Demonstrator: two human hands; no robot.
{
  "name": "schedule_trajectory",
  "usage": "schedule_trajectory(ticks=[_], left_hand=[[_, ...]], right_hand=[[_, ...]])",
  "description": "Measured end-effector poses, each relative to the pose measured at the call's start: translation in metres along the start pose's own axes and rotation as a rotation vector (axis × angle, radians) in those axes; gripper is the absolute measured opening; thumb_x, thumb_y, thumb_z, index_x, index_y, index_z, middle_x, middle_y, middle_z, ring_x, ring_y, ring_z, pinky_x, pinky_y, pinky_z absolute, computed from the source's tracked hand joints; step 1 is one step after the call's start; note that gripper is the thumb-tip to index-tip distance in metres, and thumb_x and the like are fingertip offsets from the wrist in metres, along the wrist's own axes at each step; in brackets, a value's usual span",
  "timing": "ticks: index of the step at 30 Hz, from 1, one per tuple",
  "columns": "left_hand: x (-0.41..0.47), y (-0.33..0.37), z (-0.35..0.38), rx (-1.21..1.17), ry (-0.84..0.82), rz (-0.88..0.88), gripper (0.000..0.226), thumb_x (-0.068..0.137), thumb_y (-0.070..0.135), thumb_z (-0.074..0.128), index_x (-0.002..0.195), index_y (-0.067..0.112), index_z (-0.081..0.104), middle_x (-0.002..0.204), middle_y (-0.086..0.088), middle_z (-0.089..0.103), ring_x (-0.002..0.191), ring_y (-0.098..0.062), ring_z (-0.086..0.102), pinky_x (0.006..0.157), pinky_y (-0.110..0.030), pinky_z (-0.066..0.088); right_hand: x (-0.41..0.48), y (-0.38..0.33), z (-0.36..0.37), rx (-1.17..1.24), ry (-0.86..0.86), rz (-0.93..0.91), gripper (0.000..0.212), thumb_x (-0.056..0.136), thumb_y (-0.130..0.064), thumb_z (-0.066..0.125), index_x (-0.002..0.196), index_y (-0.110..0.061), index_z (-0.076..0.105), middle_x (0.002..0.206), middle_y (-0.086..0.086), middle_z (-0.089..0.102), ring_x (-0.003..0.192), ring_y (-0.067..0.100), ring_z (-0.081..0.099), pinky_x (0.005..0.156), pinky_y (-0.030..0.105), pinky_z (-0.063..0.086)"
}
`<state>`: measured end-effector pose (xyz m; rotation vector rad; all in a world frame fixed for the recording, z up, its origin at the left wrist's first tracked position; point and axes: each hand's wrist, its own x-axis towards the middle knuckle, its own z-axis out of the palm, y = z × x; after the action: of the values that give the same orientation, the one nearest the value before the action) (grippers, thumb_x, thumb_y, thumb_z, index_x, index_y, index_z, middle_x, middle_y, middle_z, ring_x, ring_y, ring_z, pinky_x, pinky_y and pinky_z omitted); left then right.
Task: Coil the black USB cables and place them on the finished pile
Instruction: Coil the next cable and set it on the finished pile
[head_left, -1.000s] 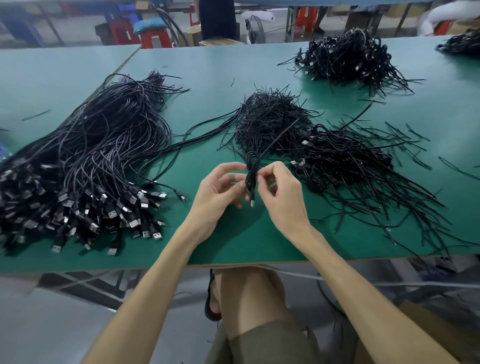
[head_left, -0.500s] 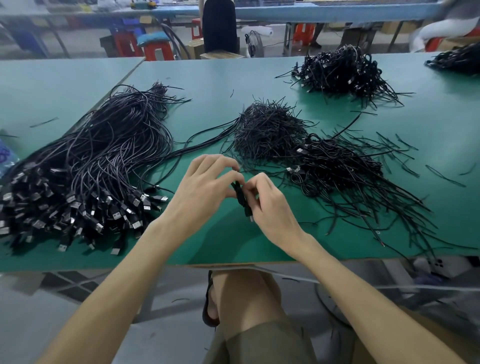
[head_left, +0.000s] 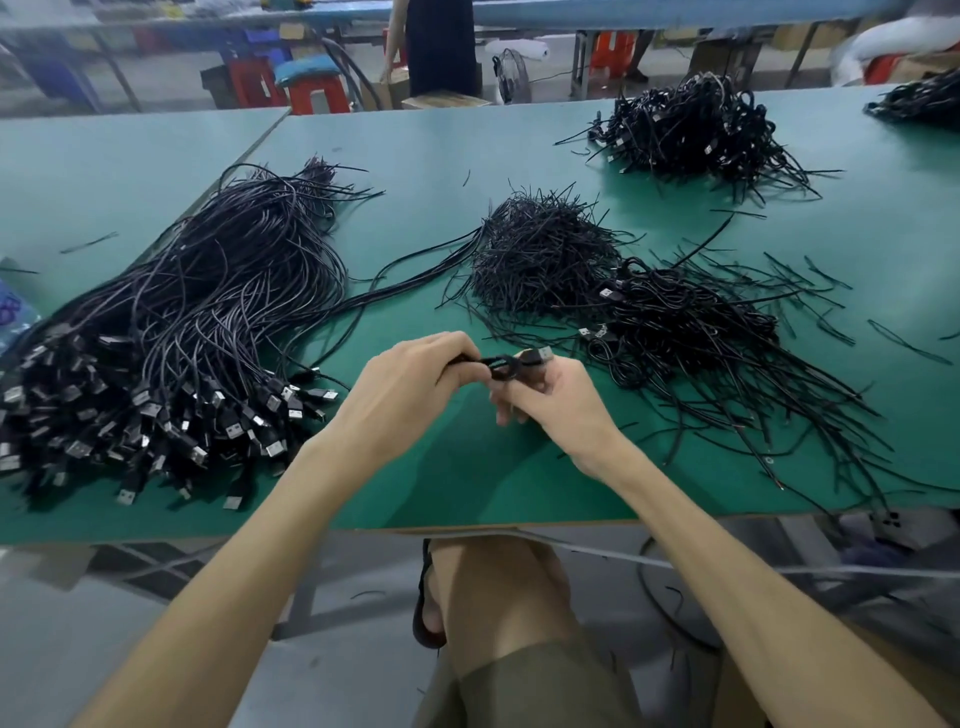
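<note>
Nearest, over the front strip of the table (head_left: 467, 467), both hands hold one coil (head_left: 497, 364) clear of the surface. The left hand (head_left: 410, 384) has its fingers curled round the coil's left end. The right hand (head_left: 556, 410) pinches the other end between thumb and forefinger, with the plug (head_left: 543, 355) poking out above the knuckles. Its lower fingers are blurred, and I cannot tell how they lie. Whether a tie is on the coil yet cannot be made out.

Assessment: the step in hand looks to be binding the coil.
- The left grip should be firm so the loops do not spring apart.
- The right should wind tight and close round the middle.
- The plug should sit flush with the loops, not stick out where it can snag.

Just beyond the right hand lies the finished pile (head_left: 691, 332), an easy short reach. The coil should be set on top, not tossed, as stray ends trail toward the table edge. Behind it, touching, is a heap of ties (head_left: 540, 254). To the left lies the stock of loose cables (head_left: 156, 338), plugs toward the front edge. Farther back, well apart, is another pile (head_left: 691, 124).
</note>
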<state>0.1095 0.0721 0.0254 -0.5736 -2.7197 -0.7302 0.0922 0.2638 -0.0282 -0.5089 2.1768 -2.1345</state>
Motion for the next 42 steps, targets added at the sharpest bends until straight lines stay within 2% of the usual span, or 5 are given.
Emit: schedule_trajectory(ticks=[7,14,22,28,42], left_hand=[[0.011,0.038,0.004,0.281,-0.003,-0.053,0.030,0.104,0.047,0.045,0.123,0.024,0.044,0.081,0.002,0.068,0.077,-0.033,0.064,0.063,-0.039,0.040],[0.020,0.056,0.010,-0.431,-0.115,-0.043,0.025,0.105,0.004,0.043,0.120,0.010,0.061,0.081,0.003,0.072,0.065,-0.022,0.067,0.072,-0.033,0.055],[0.022,0.036,0.022,-0.170,-0.017,-0.082,0.025,0.101,0.039,0.057,0.124,0.030,0.063,0.115,0.007,0.050,0.113,-0.014,0.051,0.097,-0.035,0.045],[0.020,0.032,0.018,0.140,-0.054,-0.348,0.031,0.103,0.048,0.046,0.114,0.020,0.055,0.099,-0.004,0.071,0.093,-0.035,0.064,0.082,-0.046,0.052],[0.018,0.012,-0.008,-0.580,-0.373,-0.362,0.045,0.097,-0.015,0.048,0.139,0.002,0.052,0.091,-0.006,0.073,0.063,-0.022,0.070,0.059,-0.025,0.049]], right_hand=[[-0.001,0.005,-0.003,0.210,0.055,0.022,0.022,0.090,-0.026,0.072,0.084,-0.006,0.069,0.067,0.005,0.067,0.057,0.016,0.058,0.059,0.026,0.042],[0.000,0.009,-0.007,0.229,0.140,0.062,0.026,0.100,-0.012,0.062,0.077,0.000,0.065,0.065,0.008,0.063,0.061,0.023,0.053,0.067,0.042,0.039],[0.002,0.008,-0.005,0.224,0.061,0.108,0.017,0.096,-0.014,0.069,0.082,-0.005,0.068,0.068,0.003,0.066,0.057,0.012,0.055,0.057,0.021,0.046],[0.003,0.010,0.003,0.063,0.080,0.081,0.012,0.095,-0.016,0.071,0.087,-0.008,0.067,0.064,-0.005,0.066,0.056,0.008,0.056,0.058,0.019,0.046],[0.001,0.010,-0.002,-0.066,0.118,0.001,0.013,0.097,-0.016,0.069,0.092,-0.005,0.066,0.072,0.000,0.068,0.059,0.009,0.059,0.063,0.027,0.051]])
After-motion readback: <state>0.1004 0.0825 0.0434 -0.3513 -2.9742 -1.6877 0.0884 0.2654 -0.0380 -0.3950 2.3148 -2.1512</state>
